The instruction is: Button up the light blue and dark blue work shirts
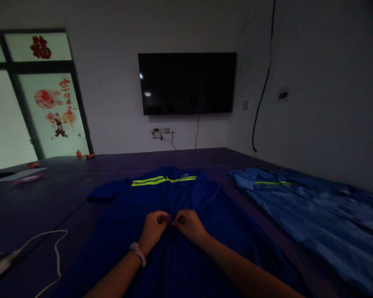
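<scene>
A dark blue work shirt point(121, 223) with yellow-green and grey reflective stripes lies spread in front of me, collar pointing away. At the middle of its front, my left hand point(155, 225) pinches the fabric along the front opening. Close beside it, my right hand point(188, 223) also has its fingers pinched on the shirt's front edge. The fingertips of both hands nearly meet. Whether a button or a zip sits between them is too dark to tell. A pale scrunchie point(138, 253) circles my left wrist.
A lighter blue garment point(304, 215) with a yellow-green stripe lies to the right on the purple surface point(81, 178). At the left are a white cable point(58, 252), a sheet of paper point(21, 175) and small orange objects point(89, 156). A television point(186, 82) hangs on the far wall.
</scene>
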Demonstrator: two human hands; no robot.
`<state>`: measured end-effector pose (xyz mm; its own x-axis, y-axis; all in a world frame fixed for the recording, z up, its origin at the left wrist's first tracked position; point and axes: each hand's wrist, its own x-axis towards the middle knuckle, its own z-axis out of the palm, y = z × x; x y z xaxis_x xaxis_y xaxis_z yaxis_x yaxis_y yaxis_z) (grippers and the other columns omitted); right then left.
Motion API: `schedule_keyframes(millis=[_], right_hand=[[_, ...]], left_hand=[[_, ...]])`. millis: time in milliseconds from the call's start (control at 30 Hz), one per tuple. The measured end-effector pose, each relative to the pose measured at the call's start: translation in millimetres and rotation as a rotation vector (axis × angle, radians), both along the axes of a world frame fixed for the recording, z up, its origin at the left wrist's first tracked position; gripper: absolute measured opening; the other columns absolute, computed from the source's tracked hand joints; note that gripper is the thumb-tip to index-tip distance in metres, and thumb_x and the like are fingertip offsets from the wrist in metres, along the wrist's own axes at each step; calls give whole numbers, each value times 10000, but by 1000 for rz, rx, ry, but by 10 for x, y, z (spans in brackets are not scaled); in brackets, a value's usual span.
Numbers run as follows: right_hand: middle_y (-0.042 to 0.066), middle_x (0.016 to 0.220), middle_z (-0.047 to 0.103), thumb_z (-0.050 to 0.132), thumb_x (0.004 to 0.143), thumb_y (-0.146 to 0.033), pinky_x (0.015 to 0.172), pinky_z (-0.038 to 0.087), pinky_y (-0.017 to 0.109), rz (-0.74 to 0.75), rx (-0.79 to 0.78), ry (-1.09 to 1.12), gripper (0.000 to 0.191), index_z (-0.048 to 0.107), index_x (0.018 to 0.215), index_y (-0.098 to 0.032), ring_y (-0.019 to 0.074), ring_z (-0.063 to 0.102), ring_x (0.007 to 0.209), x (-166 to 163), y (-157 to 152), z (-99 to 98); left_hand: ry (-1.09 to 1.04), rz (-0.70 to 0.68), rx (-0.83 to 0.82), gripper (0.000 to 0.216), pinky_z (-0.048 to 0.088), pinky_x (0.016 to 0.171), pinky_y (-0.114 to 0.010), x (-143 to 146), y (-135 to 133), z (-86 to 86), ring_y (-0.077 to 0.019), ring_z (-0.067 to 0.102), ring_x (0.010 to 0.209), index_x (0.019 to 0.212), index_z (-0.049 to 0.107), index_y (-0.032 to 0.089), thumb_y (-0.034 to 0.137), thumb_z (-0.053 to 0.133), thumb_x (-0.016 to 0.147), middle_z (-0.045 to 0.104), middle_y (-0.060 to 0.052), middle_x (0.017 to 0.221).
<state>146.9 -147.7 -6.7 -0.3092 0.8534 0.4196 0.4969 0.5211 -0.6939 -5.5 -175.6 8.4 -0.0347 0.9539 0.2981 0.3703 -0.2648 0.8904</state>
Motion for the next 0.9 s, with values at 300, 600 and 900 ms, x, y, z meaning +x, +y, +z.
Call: schedule_keyframes(millis=[300, 600, 900], right_hand=[[-7, 584, 620, 612, 685, -183, 472, 345, 191, -7, -20, -1, 78, 632, 611, -171, 104, 533, 515, -7, -26, 40], [-6, 601, 607, 565, 710, -170, 481, 353, 188, -14, -6, -18, 73, 622, 665, -168, 99, 516, 509, -3, -23, 25], [4, 663, 623, 584, 722, -204, 532, 373, 198, 34, 39, -70, 63, 638, 717, -172, 110, 537, 571, 14, -48, 66]], left_hand=[[17, -1, -15, 194, 495, 724, -297, -29, -9, 7, -191, 652, 738, 721, 683, 140, 171, 524, 615, 712, -70, 773], [55, -50, 19, 185, 468, 685, -265, -5, -42, 16, -173, 629, 711, 715, 673, 139, 156, 503, 643, 700, -60, 758], [101, -76, 55, 185, 439, 654, -243, -17, 3, -33, -156, 599, 679, 642, 641, 139, 112, 460, 618, 671, -40, 697]])
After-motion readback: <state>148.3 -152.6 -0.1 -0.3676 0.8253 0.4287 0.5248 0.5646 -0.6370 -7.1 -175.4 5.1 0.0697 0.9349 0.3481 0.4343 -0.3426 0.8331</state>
